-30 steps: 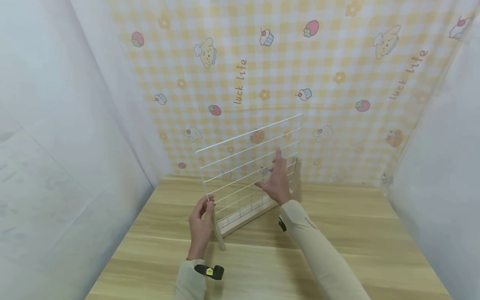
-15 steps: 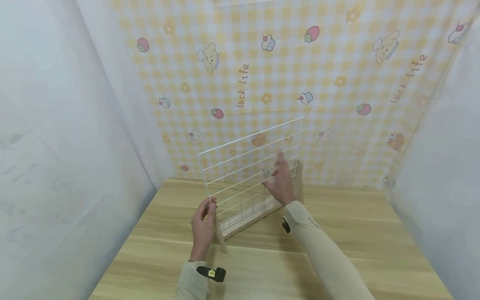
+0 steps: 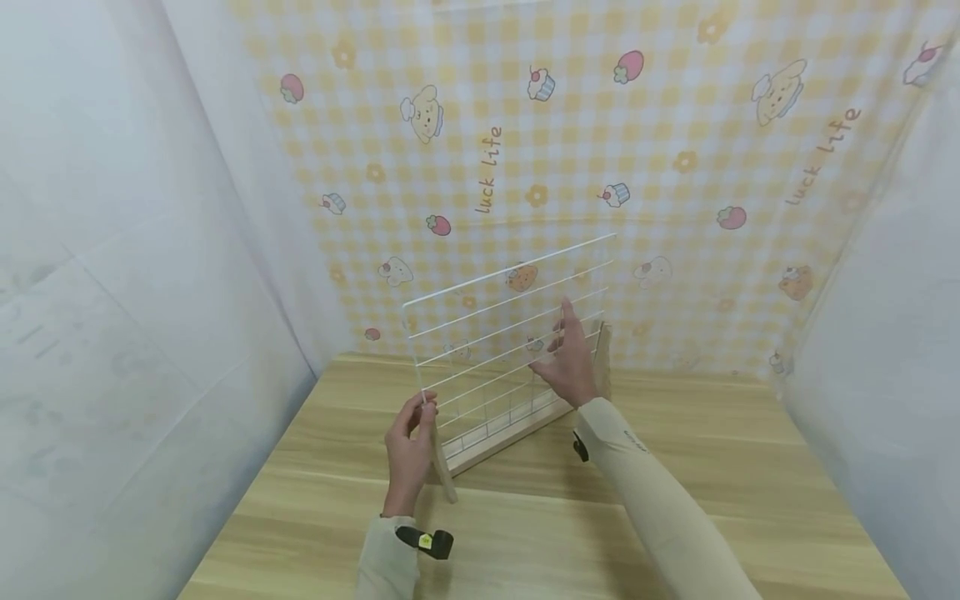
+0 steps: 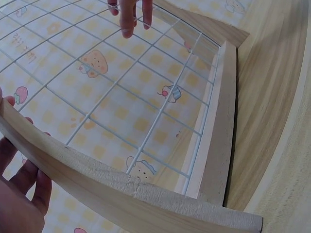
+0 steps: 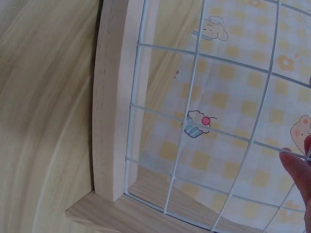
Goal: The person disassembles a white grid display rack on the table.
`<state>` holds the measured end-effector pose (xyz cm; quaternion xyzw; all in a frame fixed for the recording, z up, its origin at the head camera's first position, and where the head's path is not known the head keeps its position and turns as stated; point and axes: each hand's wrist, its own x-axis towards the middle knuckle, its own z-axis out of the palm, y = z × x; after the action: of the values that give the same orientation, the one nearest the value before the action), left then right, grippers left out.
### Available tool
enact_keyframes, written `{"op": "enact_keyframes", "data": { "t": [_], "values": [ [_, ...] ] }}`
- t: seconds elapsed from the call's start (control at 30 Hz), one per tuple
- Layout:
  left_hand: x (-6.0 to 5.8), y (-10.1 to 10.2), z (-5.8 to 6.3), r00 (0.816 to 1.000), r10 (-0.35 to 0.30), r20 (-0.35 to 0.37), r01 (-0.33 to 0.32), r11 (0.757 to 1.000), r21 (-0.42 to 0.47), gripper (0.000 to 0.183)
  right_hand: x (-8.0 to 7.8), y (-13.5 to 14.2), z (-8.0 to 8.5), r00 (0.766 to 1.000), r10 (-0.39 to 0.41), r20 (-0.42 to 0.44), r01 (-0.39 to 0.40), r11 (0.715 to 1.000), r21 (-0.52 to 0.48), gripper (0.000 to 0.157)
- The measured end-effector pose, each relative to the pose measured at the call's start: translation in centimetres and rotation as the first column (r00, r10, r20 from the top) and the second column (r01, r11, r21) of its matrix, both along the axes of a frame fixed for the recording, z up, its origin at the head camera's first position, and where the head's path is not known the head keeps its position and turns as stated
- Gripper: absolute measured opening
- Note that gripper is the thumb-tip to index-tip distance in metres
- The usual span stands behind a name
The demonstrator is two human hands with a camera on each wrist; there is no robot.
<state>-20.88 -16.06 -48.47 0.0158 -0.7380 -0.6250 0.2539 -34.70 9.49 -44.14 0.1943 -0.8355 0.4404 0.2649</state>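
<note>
A white wire grid rack (image 3: 510,271) stands tilted back in a wooden base, with a bottom rail (image 3: 510,437) and a wooden side piece at each end. My left hand (image 3: 411,446) grips its left edge, where the wire meets the left side piece (image 4: 92,170); in the left wrist view the fingers lie on both sides of that wood. On the right half of the grid, my right hand (image 3: 570,362) pinches a wire, its thumb (image 5: 294,165) and a fingertip meeting there in the right wrist view. The right side piece (image 3: 604,358) is partly behind this hand.
The rack stands on a wood-grain tabletop (image 3: 675,467). Close behind hangs a yellow checked cloth (image 3: 660,108) with cartoon prints. White sheets close off the left (image 3: 187,250) and right (image 3: 885,333) sides.
The view has shifted slightly, so everything sits a little further right and down. My right hand has moved slightly to the right along the grid; the left hand keeps its hold.
</note>
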Motion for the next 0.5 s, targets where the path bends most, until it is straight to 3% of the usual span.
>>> {"op": "enact_keyframes", "data": {
  "t": [0.13, 0.33, 0.5],
  "values": [
    [0.1, 0.1, -0.4, 1.0, -0.012, 0.017, 0.013, 1.0, -0.01, 0.025, -0.1, 0.3, 0.2, 1.0, -0.009, 0.0, 0.009, 1.0, 0.003, 0.123],
    [0.0, -0.2, 0.1, 1.0, 0.002, 0.02, -0.001, 1.0, -0.031, 0.025, -0.4, 0.1, 3.7, 0.999, -0.005, -0.051, 0.007, 0.999, 0.04, 0.12],
    [-0.2, -0.4, 0.0, 1.0, -0.024, 0.006, 0.024, 0.999, -0.021, 0.027, -0.3, 0.1, 5.0, 0.998, 0.003, -0.065, -0.003, 1.0, 0.013, 0.124]
  ]
}}
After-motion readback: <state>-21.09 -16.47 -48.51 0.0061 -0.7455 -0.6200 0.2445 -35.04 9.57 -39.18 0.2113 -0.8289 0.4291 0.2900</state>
